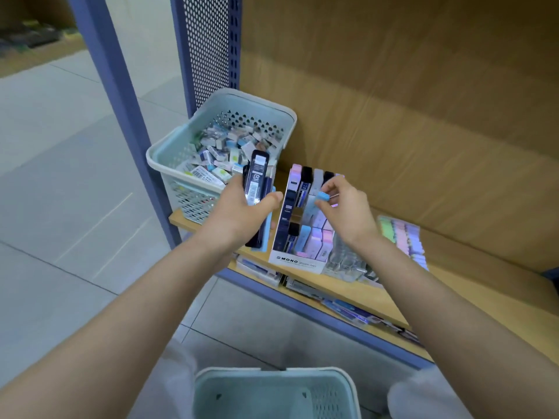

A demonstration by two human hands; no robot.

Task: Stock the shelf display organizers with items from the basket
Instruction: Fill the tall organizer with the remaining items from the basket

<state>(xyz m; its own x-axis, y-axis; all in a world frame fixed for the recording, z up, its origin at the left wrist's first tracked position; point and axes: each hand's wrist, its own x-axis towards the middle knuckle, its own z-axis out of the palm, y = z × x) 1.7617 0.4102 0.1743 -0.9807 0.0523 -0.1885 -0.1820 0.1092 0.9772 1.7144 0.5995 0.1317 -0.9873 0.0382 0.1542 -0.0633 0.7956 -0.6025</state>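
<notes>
While the left hand (pixel 242 207) grips a stack of slim dark-navy plastic cases (pixel 256 176), fingers curled round them and thumb pressed across the front, the right hand (pixel 348 207) pinches a small light-blue plastic case (pixel 322 195) between thumb and fingertips. That case hangs just above the middle rows of the white cardboard display organizer (pixel 298 260). The organizer stands at the front edge of the light wooden shelf (pixel 453 285) and already holds upright cases in black, blue, pink and lilac. A pale-blue case shows behind the dark stack in the left hand.

The pale-green perforated plastic basket (pixel 157 155) sits at the shelf's left end, beside the blue perforated metal upright (pixel 208 55), and is heaped with small packaged items. A clear plastic organizer (pixel 344 264) stands touching the cardboard one on its right, at the front edge. Farther right a row of pastel packets (pixel 402 237) lies flat on the shelf. A second pale-green basket (pixel 272 379) is below, nearest the person.
</notes>
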